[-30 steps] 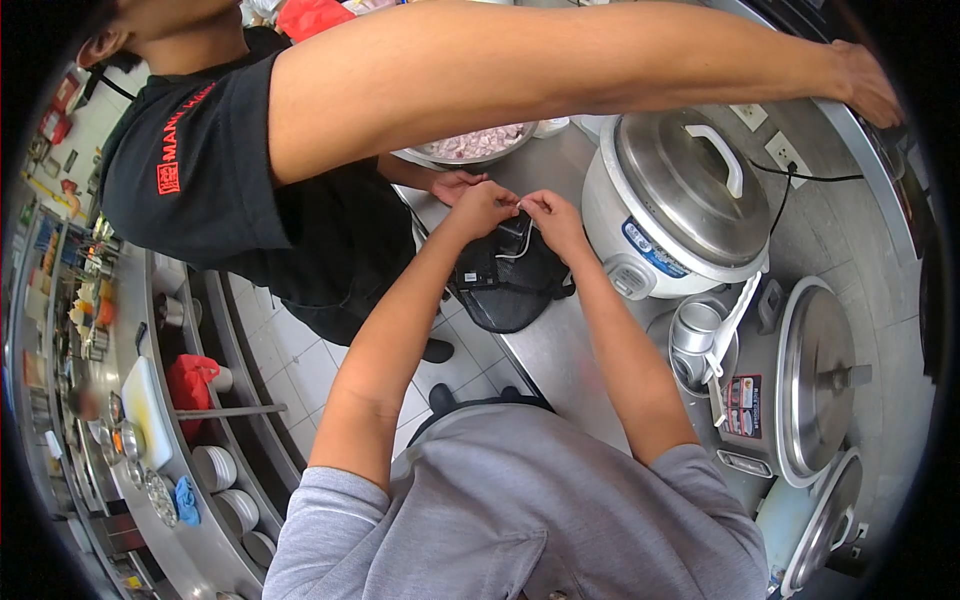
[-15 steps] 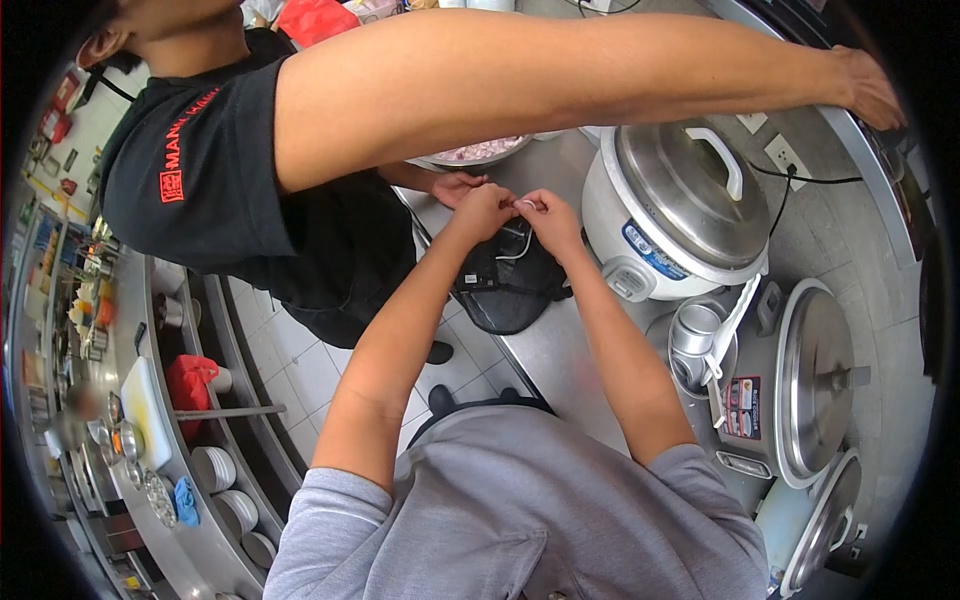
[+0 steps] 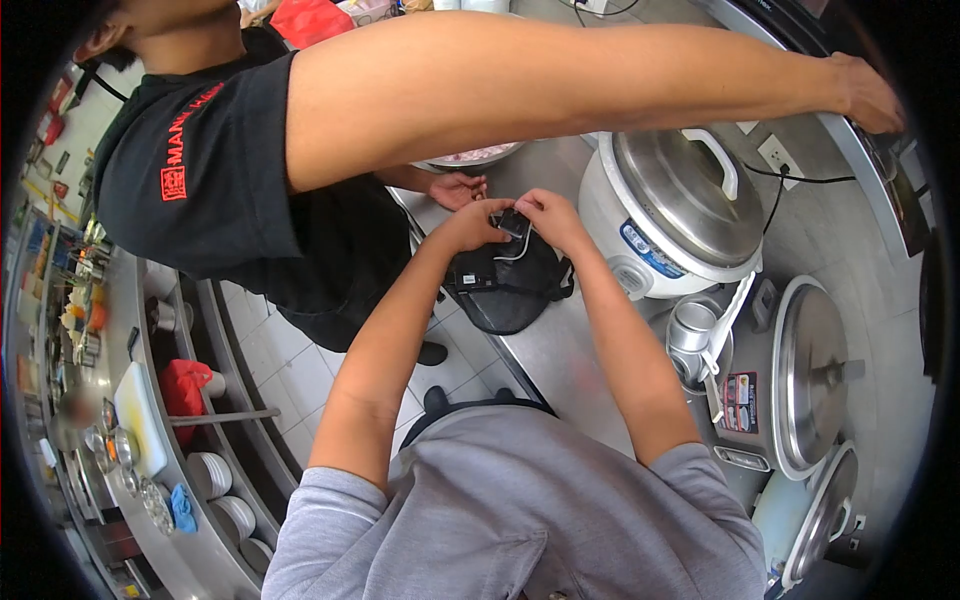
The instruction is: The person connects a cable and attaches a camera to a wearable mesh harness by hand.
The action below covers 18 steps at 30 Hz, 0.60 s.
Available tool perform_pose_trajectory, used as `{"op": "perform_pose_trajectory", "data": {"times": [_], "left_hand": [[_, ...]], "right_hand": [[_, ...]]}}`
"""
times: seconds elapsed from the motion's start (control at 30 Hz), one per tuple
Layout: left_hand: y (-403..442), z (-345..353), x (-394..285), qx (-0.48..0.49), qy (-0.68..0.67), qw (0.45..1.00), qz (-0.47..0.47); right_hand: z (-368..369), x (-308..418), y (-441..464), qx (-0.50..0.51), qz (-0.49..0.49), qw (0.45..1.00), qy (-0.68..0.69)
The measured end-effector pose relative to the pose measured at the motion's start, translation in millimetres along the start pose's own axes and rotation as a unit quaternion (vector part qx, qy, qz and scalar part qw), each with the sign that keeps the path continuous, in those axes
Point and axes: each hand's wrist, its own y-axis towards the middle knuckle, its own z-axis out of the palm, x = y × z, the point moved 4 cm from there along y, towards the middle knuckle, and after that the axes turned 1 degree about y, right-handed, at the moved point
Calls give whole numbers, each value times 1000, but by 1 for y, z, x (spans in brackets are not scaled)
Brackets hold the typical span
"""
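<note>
Over the black fabric bag (image 3: 500, 308) on the steel desk (image 3: 570, 370), the left hand (image 3: 480, 226) grips a small black box (image 3: 514, 224) while the adjacent right hand (image 3: 546, 214) seemingly pinches the white cable (image 3: 522, 250) trailing bodyward.

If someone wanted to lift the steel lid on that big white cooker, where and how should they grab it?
Best by the middle of the white handle on top of the steel lid, I'd say: its raised arch seems to leave room underneath. Come from above on the near side, probably with the right hand, since the other person's arm stretches across the far side.
</note>
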Motion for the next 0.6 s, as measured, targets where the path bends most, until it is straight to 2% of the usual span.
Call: {"op": "perform_pose_trajectory", "data": {"times": [0.13, 0.17, 0.23, 0.27, 0.33, 0.37, 0.43, 0.47, 0.53, 0.6], "left_hand": [[0, 3, 8, -2, -44, 999, -11], [2, 6, 18, -2, -44, 999, -9], [9, 10, 33, -97, 187, 968, 138], [9, 13, 38, -96, 184, 968, 141], [-3, 6, 21, -189, 193, 937, 221], [-8, 2, 13, -219, 196, 923, 246], [-5, 4, 15, -105, 73, 988, 87], [-8, 3, 9, -103, 71, 988, 88], [-7, 4, 7, -48, -38, 998, 30], [-12, 4, 0, -57, -43, 997, 32]], "right_hand": [[1, -1, 4, 28, 32, 999, -2], [0, 0, 4, -3, -12, 1000, 0], [-4, 17, -2, -63, -64, 996, 4], [-3, 13, -2, -65, -62, 996, 1], [4, -3, 2, -24, 32, 999, 23], [4, -8, 2, -25, 33, 999, 21], [6, -8, -4, -9, 57, 997, 41], [6, -6, -6, -10, 60, 997, 40], [8, -9, -6, -8, 72, 995, 69], [9, -10, -7, -11, 68, 994, 84]]}}
